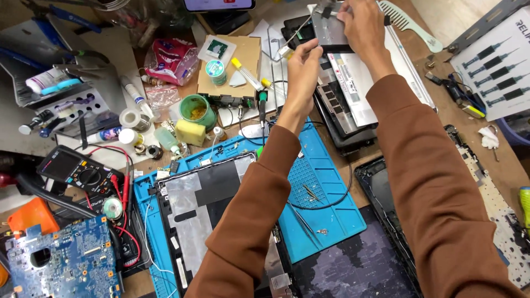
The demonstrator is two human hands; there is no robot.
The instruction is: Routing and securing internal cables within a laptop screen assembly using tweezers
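Grey metal drive caddy (330,30) is raised above the far bench edge, over the stacked laptop parts (353,105). Your right hand (361,25) has its fingers clamped on its top edge; your left hand (302,66) pinches its lower corner. Both arms are extended forward. Laptop lid (204,204) lies stripped on the blue mat (326,187); reassembly not yet evident.

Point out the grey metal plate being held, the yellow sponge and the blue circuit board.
Grey metal plate (329,32), head view, its flat face left of the right hand.
Yellow sponge (190,132), head view, top face.
Blue circuit board (66,259), head view, board centre.
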